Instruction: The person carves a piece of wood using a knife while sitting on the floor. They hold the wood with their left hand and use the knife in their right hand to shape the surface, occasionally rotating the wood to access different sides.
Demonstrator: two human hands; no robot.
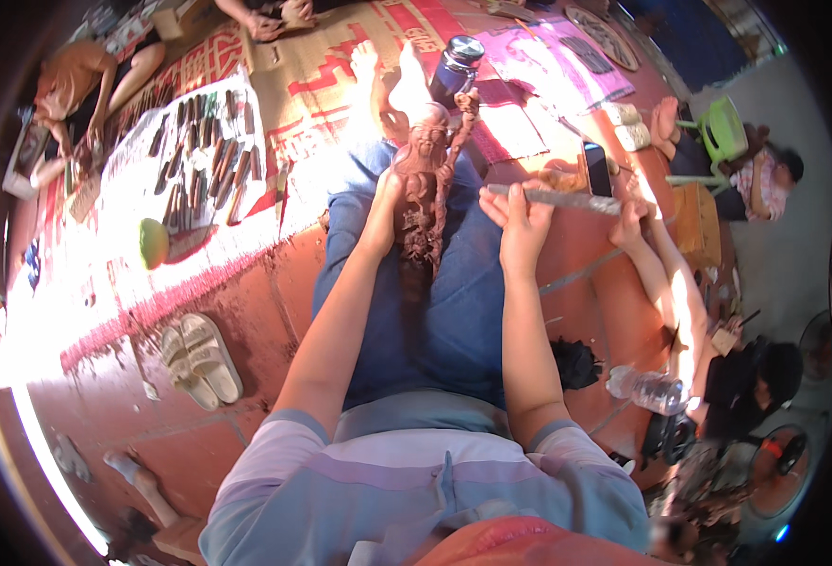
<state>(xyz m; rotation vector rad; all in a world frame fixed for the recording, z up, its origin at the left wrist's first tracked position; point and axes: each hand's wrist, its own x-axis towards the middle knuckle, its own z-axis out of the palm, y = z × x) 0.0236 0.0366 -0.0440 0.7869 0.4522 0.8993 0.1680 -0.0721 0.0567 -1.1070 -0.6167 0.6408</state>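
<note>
A reddish-brown carved wooden figure (425,156) with a tall staff stands between my thighs, tilted along my lap. My left hand (381,219) is closed around its left side, with some fingers hidden behind the carving. To the right of it, my right hand (520,224) is raised and pinches a long, flat grey file-like tool (567,199) that lies crosswise, apart from the figure. The tool's far right end comes close to a bare limb (629,224) of a neighbouring person; whether they touch, I cannot tell.
Carving tools (210,156) lie on a white cloth (142,179) at left, beside a green fruit (153,243). Beyond my lap stands a dark flask (457,68). Sandals (202,361), a phone (595,170) and a plastic bottle (647,390) lie around me. Other people sit nearby.
</note>
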